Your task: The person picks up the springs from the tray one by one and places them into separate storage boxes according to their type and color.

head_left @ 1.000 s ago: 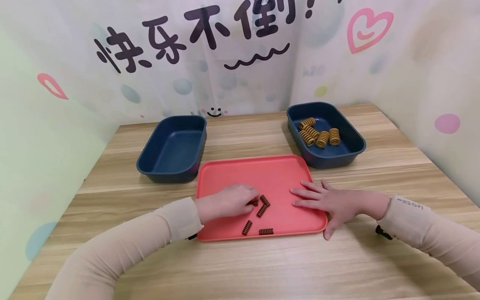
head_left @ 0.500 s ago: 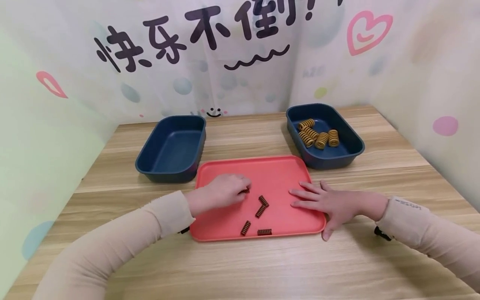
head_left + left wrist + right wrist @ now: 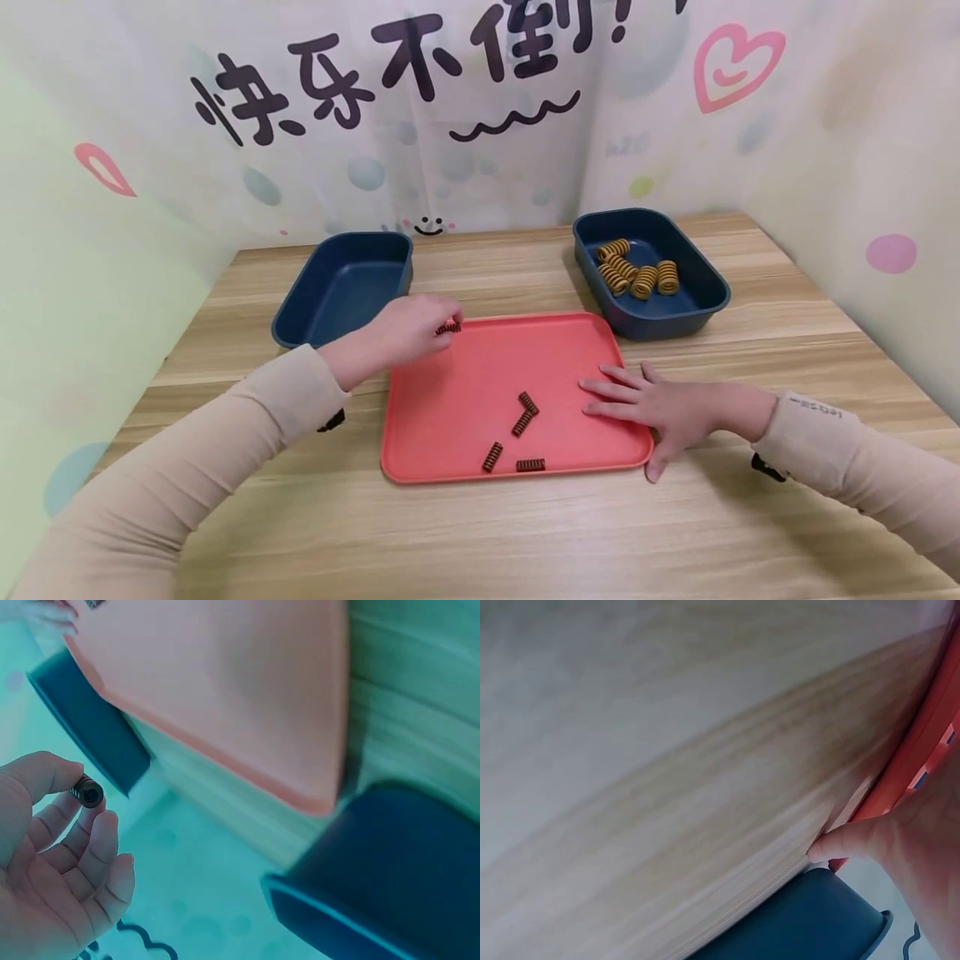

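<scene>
My left hand (image 3: 411, 332) pinches a small dark coil spring (image 3: 448, 328) between thumb and fingers, above the far left corner of the red tray (image 3: 450, 417). The left wrist view shows that spring (image 3: 88, 793) end-on at the fingertips. Spread flat, my right hand (image 3: 660, 408) rests on the tray's right edge, with its thumb on the table beside it. Two small springs (image 3: 522, 423) touch each other mid-tray. Another spring (image 3: 492, 457) lies at a slant nearer the front, and one more spring (image 3: 530, 465) lies along the front rim.
A blue bin (image 3: 341, 287) with no springs visible inside stands behind the left hand, partly covered by it. At the back right, a second blue bin (image 3: 697, 304) holds several larger golden springs (image 3: 643, 281). A printed curtain (image 3: 487, 167) hangs behind the wooden table (image 3: 510, 542).
My left hand has lifted a small spring from the tray's middle and carried it left and away toward the left bin. The right hand has stayed in place.
</scene>
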{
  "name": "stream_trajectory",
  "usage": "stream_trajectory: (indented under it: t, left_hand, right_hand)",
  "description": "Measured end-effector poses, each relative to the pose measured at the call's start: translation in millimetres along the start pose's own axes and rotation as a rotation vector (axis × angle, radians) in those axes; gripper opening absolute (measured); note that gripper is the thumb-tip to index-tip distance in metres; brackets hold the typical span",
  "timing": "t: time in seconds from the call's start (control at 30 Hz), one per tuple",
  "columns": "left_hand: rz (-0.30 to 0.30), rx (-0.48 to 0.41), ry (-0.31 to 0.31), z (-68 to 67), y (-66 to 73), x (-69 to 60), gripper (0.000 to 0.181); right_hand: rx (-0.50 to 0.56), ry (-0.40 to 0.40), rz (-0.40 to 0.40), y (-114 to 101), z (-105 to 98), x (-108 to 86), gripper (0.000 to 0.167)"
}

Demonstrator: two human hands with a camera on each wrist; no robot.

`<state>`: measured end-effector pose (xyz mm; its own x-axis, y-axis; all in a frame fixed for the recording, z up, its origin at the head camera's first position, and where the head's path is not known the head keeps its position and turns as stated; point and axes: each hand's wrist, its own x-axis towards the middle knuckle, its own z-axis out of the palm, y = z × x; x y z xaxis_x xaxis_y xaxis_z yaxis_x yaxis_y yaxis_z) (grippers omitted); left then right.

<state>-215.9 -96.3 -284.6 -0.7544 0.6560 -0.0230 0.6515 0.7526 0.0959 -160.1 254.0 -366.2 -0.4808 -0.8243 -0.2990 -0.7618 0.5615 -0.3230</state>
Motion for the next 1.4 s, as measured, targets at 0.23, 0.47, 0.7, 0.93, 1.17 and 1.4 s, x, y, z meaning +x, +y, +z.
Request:
stream_trajectory:
  t: [0.23,0.47,0.7,0.93,1.17,1.4]
  left_hand:
    - [-0.078,-0.021,0.046,-12.1,-23.4,-1.9,0.017]
    - [-0.19,-0.041,0.029,-22.8,-52.1,-1.3,0.02]
    - [-0.283,-0.048,0.015,-26.1,-84.5,-4.8,0.022]
    - [-0.298,-0.077,0.018,-20.0,-117.6,-9.7,0.02]
    - [-0.315,-0.094,-0.034,-14.4,-141.4,-6.8,0.02]
    - [-0.328,-0.082,-0.101,-12.6,-159.6,3.9,0.02]
  right_hand:
    - [0.002,-0.002,0.003,0.9,-0.5,2.3,0.099]
    - [-0.011,-0.012,0.01,3.4,-0.9,5.7,0.1]
    - [0.002,-0.039,0.068,-0.6,-3.7,4.6,0.097]
    - [0.04,-0.056,0.084,-3.6,-7.0,3.0,0.097]
    - [0.05,-0.05,0.054,-5.1,-6.3,5.0,0.097]
    - [0.068,-0.068,0.062,-7.7,-4.4,6.4,0.097]
